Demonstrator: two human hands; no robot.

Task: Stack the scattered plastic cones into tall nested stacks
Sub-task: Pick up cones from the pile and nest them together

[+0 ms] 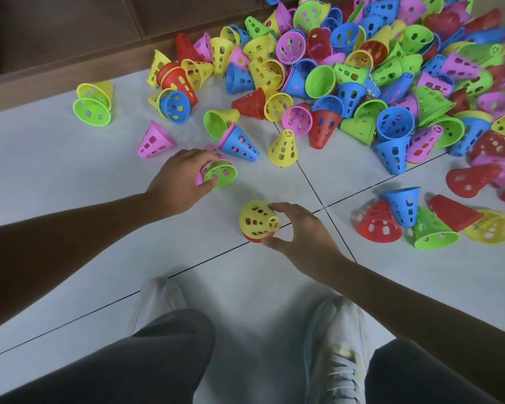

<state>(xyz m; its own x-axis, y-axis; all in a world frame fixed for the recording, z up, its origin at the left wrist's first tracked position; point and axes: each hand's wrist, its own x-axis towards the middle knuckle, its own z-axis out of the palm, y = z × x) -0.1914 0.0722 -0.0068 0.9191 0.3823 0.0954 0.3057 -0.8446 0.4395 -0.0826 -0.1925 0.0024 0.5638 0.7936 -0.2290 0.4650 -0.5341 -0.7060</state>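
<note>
Task barely begun. Left hand [177, 182] grips green cone [220, 174] nested with pink one, fingers curled round. Right hand [299, 231] pinches yellow cone [258, 219] capping red cone at centre floor. Big loose cone pile [391, 68] at 1 o'clock remains unstacked.

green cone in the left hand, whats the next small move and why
Probably carry the green cone, which the left hand grips along with a pink cone, over to the yellow cone that the right hand steadies on a red cone, and nest them: that small stack is closest.
</note>
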